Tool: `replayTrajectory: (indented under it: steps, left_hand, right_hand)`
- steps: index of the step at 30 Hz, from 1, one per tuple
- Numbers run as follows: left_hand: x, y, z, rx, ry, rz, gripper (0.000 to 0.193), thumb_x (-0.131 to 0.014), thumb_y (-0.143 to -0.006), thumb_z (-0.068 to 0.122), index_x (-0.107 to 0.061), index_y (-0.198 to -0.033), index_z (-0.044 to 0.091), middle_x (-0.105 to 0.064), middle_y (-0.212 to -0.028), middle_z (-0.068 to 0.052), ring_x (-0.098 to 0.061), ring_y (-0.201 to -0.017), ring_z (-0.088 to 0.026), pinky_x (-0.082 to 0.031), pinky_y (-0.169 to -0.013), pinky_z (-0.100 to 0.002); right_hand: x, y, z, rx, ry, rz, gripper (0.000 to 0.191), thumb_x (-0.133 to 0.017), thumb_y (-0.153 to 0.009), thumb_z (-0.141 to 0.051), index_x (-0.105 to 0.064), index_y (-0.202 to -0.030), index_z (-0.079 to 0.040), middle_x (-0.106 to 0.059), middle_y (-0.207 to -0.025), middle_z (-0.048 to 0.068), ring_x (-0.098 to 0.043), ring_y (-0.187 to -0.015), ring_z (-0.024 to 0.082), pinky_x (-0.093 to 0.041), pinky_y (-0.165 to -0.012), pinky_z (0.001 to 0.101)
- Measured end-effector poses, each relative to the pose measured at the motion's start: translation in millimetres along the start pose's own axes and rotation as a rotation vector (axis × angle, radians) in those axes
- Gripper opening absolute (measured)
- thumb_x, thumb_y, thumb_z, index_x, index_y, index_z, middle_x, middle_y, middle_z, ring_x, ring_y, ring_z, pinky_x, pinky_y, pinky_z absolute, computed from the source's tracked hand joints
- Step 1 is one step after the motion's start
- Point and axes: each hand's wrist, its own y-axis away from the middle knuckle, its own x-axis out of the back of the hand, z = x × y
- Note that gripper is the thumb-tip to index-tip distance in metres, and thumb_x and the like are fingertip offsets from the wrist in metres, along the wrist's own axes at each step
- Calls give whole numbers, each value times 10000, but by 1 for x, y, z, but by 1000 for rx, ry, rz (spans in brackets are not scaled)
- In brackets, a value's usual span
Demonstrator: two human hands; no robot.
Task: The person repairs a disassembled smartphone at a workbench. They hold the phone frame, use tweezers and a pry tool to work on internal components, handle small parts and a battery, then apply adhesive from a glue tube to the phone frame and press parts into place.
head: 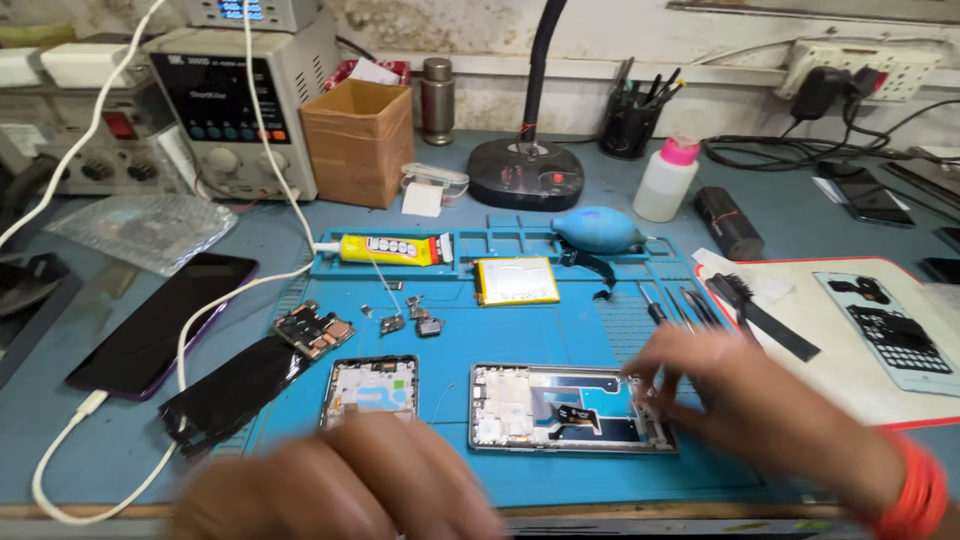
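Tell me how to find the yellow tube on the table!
Find the big blue repair mat in the middle of the table. Along its far edge, left of the blue rubber blower bulb, lies the yellow glue tube on its side. It is the only bright yellow tube, with a thin white nozzle pointing left.

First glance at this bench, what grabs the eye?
The opened silver-framed phone chassis lies mid-mat on the blue silicone work mat, with the right hand reaching over its right end. Behind it sit a yellow glue tube and a white-and-yellow flat battery; the blurred left hand hovers nearest the camera.
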Motion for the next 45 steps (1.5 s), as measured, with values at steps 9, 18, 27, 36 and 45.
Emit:
replayTrajectory:
  steps: [9, 18, 27, 36, 45]
  left_hand:
    - [80, 0, -25, 568, -1008, 260, 277, -740, -914, 331, -766, -884, 57, -735, -848, -8, -690, -779, -129, -574, -675, -286]
    - [98, -23, -63, 736, -947, 317, 357, -708, -849, 415, -760, -907, 67, -750, -825, -14, -713, -732, -150, -543, -604, -352]
    - [107, -8, -77, 888, -928, 355, 368, -720, -902, 442, -812, -980, 94, -759, -914, -7, -723, -822, -163, -556, -645, -376]
    - [123, 11, -96, 879, -904, 249, 325, -685, -948, 404, -801, -962, 101, -775, -926, -20, -732, -896, -151, -611, -793, -335]
    - [129, 21, -102, 847, -904, 210, 298, -706, -944, 370, -820, -960, 95, -763, -919, -30, -739, -900, -160, -617, -758, -336]
  right_hand:
    - [78, -14, 174, -742, 449, 61, 316, -765, -868, -340, -808, -1085, -114, -811, -1016, 129, -776, -931, 311, -591, -861, 420]
    - [71, -12, 205, -520, -54, 253, 172, -736, -897, -168, -696, -813, -24, -752, -997, 155, -652, -869, 242, -539, -782, 403]
    - [98, -56, 176, -336, -793, 542, 84, -694, -955, -108, -638, -921, -54, -714, -971, 123, -709, -853, 194, -602, -784, 345]
    - [121, -127, 152, -396, 80, 623, 286, -796, -845, -107, -695, -1098, -19, -766, -925, 139, -740, -811, 211, -592, -731, 355]
    - [133, -171, 115, -282, 566, 281, 207, -795, -816, -133, -820, -1020, -108, -760, -974, 203, -735, -942, 371, -579, -896, 441]
